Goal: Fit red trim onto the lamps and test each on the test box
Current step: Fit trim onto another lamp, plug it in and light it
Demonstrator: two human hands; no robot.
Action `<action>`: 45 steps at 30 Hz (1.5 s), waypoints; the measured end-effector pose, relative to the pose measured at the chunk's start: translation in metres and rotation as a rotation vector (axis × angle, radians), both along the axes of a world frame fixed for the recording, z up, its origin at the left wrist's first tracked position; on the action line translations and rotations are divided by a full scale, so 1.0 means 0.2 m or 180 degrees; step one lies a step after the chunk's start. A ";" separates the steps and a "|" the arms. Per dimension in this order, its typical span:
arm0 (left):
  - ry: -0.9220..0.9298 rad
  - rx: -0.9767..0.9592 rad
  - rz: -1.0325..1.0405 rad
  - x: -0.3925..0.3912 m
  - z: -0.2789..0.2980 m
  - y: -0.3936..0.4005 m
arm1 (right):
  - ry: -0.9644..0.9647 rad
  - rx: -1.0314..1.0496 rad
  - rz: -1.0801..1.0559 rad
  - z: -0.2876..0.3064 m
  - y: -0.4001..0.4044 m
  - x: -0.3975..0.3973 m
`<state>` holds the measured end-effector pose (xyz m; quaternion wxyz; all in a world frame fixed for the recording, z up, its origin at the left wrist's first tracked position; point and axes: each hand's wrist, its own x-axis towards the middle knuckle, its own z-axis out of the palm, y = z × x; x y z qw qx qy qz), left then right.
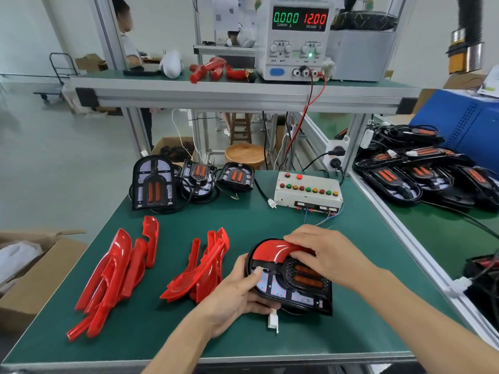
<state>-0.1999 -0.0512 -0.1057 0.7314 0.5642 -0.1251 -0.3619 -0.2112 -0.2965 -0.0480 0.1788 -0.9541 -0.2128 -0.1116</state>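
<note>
A black lamp [297,290] lies tilted on the green table near the front. My left hand [235,295] grips its left edge, thumb on the face. A curved red trim [270,251] sits on the lamp's upper part, and my right hand [321,252] presses down on its right end with bent fingers. The lamp's white plug [272,321] hangs loose below my left hand. Two heaps of red trim pieces lie to the left: the nearer heap [201,271] and the farther one [116,276]. The white test box [307,193] with coloured buttons stands behind.
Three lamps without trim [154,182] stand at the table's back left. Many lamps [421,168] are piled on the right bench. A power supply [297,36] reading 12.00 V sits on the upper shelf. A cardboard box [32,268] stands at the left. A person stands far back left.
</note>
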 end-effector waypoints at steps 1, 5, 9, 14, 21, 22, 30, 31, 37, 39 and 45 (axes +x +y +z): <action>0.0006 -0.0014 0.0017 0.00 0.00 0.00 | 0.0003 0.0005 -0.0002 0.00 0.00 -0.01; -0.0038 -0.0018 0.0027 0.00 -0.01 0.00 | -0.0121 -0.0029 -0.0033 -0.03 -0.01 -0.04; -0.0172 0.0064 0.0017 0.00 -0.02 0.00 | -0.0180 0.0020 -0.0022 -0.05 -0.03 -0.05; -0.0420 0.0450 0.0288 0.00 -0.01 -0.02 | -0.0388 0.0109 0.0129 -0.11 -0.04 -0.06; -0.0510 0.0334 0.1154 0.00 -0.01 -0.12 | -0.0147 0.0954 -0.0091 -0.16 -0.02 -0.07; -0.0577 0.0316 0.1208 0.00 -0.01 -0.12 | 0.0006 0.1164 -0.0240 -0.15 -0.03 -0.08; -0.0749 0.0211 0.1441 -0.04 -0.06 -0.11 | 0.0753 0.1802 -0.1053 -0.21 -0.11 -0.19; -0.0747 0.0192 0.1438 -0.03 -0.06 -0.11 | 0.0888 0.1979 -0.1076 -0.22 -0.13 -0.20; -0.0657 0.0086 0.1290 -0.02 -0.09 -0.09 | 0.1246 0.3443 -0.0932 -0.25 -0.12 -0.26; -0.0629 0.0079 0.1270 -0.02 -0.09 -0.08 | 0.1303 0.3928 -0.0932 -0.27 -0.09 -0.25; -0.0675 0.0072 0.1291 -0.03 -0.08 -0.07 | 0.1308 0.4425 -0.1038 -0.33 -0.03 -0.22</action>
